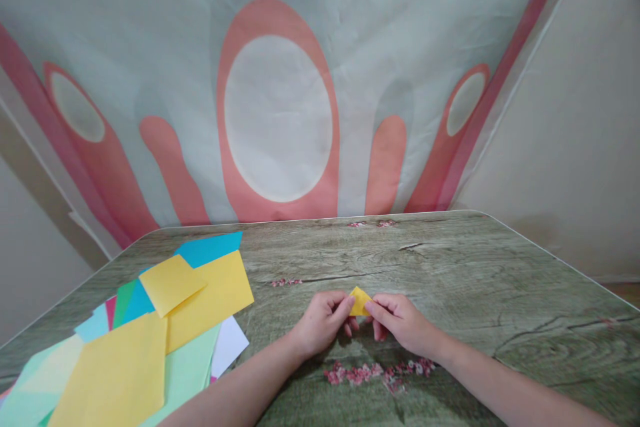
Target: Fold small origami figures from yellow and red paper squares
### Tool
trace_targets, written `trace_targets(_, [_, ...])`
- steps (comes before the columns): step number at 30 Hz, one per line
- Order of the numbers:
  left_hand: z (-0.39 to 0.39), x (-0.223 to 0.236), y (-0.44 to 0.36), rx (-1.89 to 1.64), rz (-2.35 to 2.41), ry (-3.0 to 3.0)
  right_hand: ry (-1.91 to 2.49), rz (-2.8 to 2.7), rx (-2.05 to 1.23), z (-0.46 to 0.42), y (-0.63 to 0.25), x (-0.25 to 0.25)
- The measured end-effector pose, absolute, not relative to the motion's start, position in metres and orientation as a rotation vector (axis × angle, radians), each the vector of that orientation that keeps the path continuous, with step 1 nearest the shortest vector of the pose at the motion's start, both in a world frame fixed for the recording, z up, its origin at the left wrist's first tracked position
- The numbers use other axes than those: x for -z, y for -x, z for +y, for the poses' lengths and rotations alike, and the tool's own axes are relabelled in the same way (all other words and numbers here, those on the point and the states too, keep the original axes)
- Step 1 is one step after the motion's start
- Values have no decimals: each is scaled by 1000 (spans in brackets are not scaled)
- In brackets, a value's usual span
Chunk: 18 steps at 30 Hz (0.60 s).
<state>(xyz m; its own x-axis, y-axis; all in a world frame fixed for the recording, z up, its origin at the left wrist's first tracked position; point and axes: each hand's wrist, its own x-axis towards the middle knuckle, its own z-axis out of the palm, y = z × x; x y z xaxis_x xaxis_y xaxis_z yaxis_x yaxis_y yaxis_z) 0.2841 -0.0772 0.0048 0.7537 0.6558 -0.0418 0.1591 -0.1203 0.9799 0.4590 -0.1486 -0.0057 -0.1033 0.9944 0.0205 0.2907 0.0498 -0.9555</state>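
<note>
A small folded piece of yellow paper [359,302] is held up between my two hands, its pointed corner facing away from me. My left hand [326,317] pinches its left edge, thumb on top. On the opposite edge, my right hand [400,320] grips it the same way, with the thumb across the near right part. The fingers beneath the paper are partly hidden. Both hands are just above the wood-patterned table [450,280].
Sheets of coloured paper lie in an overlapping pile at the left: yellow sheets [115,367], a blue sheet [210,248], a pale green sheet [187,373] and a white sheet [230,347]. A printed backdrop [277,120] hangs behind the table's far edge.
</note>
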Motion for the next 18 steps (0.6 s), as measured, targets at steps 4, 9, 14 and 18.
trace_targets(4, [-75,-1,-285,-460,603,-1598,1378,-1438,-1070,-145,-461,10])
trace_targets(9, [-75,3,-285,-458,650,-1603,1393,-1282,-1079,-143,-463,14])
trace_targets(14, [-74,3,-286,-493,681,-1598,1327,-1238,-1159,-142,-465,14])
trace_targets(18, [-72,6,-286,-506,665,-1579,1266,-1287,-1176,-142,-467,14])
